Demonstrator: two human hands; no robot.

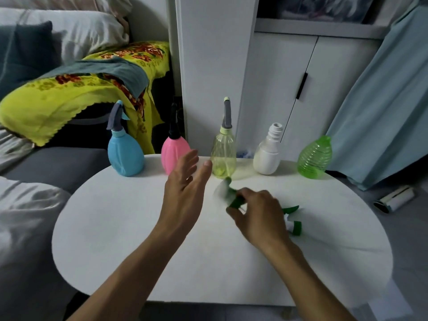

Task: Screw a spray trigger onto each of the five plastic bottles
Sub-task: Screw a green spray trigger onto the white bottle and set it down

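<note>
The right hand (257, 214) pinches a green-and-white spray trigger (228, 193) by its green collar, just above the round white table (139, 239); the piece is blurred, but its long axis runs diagonally, the pale end pointing up and away to the left toward the yellow bottle (223, 156), the green collar end down toward the fingers. The left hand (185, 181) hovers over the table with fingers straight and spread, holding nothing, in front of the pink bottle (173, 156). A second green-and-white trigger (293, 218) lies on its side on the table just right of the right hand, its green collar toward the near edge and its green lever tip pointing away to the right. Five bottles stand upright in a row along the far edge. From left: the blue bottle (126, 156) wears a grey trigger, the pink bottle a black one, the translucent yellow bottle a grey one with a pale collar. The white bottle (268, 154) has a bare threaded neck, open at the top, and the ribbed green bottle (315, 157) is likewise uncapped. The yellow and green bottles look see-through with no liquid visible; the others are opaque, so their contents cannot be told. A lint roller (394, 199) lies on the floor to the right.
</note>
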